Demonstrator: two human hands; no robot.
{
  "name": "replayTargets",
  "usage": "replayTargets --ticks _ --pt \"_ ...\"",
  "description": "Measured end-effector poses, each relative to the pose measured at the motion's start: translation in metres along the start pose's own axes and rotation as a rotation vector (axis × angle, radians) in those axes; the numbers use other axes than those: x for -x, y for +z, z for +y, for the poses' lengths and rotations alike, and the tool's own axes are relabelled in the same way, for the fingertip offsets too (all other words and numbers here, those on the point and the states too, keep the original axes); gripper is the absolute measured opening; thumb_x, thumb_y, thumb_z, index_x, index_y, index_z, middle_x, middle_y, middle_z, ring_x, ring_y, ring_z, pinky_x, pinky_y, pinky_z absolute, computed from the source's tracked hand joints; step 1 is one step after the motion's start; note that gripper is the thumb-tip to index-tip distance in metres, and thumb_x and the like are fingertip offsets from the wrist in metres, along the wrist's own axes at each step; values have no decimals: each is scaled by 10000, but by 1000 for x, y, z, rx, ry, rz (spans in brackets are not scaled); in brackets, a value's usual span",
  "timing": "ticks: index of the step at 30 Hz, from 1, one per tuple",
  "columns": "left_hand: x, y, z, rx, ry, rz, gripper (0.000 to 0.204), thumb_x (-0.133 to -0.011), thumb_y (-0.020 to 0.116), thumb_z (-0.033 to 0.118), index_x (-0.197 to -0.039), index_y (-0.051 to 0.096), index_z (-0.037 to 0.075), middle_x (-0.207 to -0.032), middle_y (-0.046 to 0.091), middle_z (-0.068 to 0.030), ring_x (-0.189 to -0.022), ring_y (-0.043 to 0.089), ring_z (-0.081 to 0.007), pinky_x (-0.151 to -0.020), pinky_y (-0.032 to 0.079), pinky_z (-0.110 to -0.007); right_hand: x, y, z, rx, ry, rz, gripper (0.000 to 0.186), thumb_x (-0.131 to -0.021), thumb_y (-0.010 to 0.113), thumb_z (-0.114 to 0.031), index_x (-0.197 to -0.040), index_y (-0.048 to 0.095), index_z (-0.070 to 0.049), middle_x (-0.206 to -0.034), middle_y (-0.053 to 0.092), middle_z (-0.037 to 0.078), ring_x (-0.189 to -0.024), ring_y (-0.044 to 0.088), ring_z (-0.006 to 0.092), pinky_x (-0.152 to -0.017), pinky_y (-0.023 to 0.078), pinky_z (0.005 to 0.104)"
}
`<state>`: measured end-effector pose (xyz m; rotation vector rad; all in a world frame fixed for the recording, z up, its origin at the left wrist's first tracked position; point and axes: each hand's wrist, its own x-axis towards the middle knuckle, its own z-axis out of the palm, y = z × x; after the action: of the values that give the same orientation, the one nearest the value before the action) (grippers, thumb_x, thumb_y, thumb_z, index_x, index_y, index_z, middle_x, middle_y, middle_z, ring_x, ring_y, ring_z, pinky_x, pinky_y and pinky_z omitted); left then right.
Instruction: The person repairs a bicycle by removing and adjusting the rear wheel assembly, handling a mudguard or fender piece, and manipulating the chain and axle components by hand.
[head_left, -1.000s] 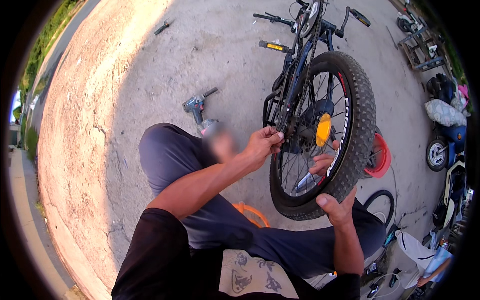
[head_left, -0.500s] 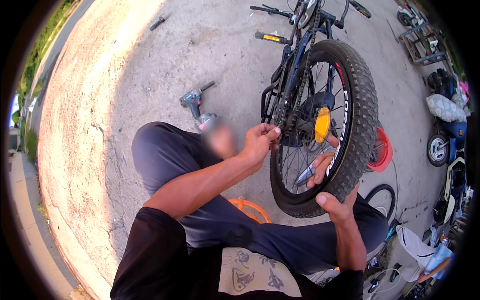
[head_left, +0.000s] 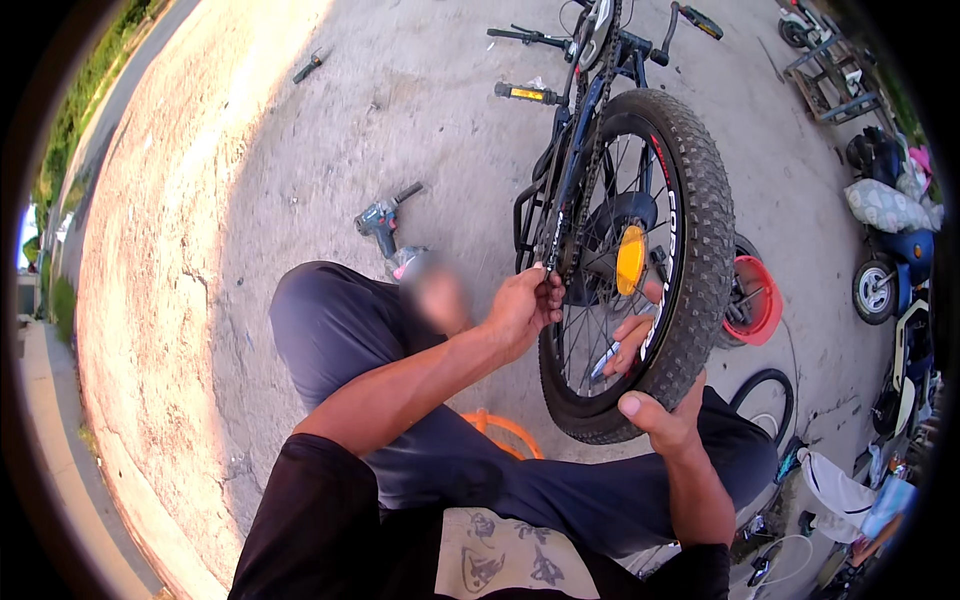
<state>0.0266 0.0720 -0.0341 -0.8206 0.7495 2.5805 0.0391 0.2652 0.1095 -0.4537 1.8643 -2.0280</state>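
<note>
A bicycle wheel with a knobby black tyre [head_left: 690, 200] stands tilted in front of me, still in its dark blue frame [head_left: 590, 110]. My left hand [head_left: 525, 308] is closed in a pinch at the hub end, close against the chain [head_left: 590, 195]; whatever lies between its fingertips is hidden. Around the near part of the tyre and rim wraps my right hand [head_left: 665, 420], thumb outside and fingers reaching in by the spokes. A silver, shiny piece [head_left: 605, 360] shows beside those fingers, its kind unclear. An orange reflector [head_left: 631, 260] sits among the spokes.
A cordless power tool [head_left: 380, 222] lies on the concrete left of the wheel. To the right stands a red container [head_left: 760, 300] with tools inside. An orange ring-shaped thing [head_left: 500, 430] is under my legs. Scooters [head_left: 880, 285] line the right side.
The wheel and frame appear slightly further left and lower. My left hand's fingers have shifted and curled at the hub end. My right hand keeps its grip on the wheel.
</note>
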Motion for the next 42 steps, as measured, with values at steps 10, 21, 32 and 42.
replayTargets --ticks 10,21,32,42 --pt "0 0 -2 -7 114 72 128 -997 551 165 -1069 533 61 -880 612 -56 -745 589 -142 -662 521 -296 5 7 -4 91 38 47 995 -666 773 -328 -1424 301 111 -876 611 86 -999 568 232 -982 423 395" --pt "-15 -17 -5 -101 208 76 183 -958 624 106 -1104 520 70 -962 608 -50 -871 594 -155 -771 501 -333 6 11 -4 81 40 57 982 -676 776 -341 -1422 309 94 -889 619 83 -1047 559 247 -981 421 392" --pt "-7 -18 1 -113 346 74 166 -903 683 35 -967 532 61 -896 624 -47 -800 612 -151 -712 512 -302 9 -1 8 -132 37 -52 397 -698 767 -97 -1051 611 -2 -911 627 61 -1090 550 211 -967 426 384" --pt "3 -11 2 -132 205 100 113 -937 648 66 -1014 566 81 -889 599 -17 -806 576 -132 -730 486 -300 6 -5 6 -158 54 -66 492 -742 780 -146 -1152 560 13 -924 633 60 -861 616 138 -821 496 318"
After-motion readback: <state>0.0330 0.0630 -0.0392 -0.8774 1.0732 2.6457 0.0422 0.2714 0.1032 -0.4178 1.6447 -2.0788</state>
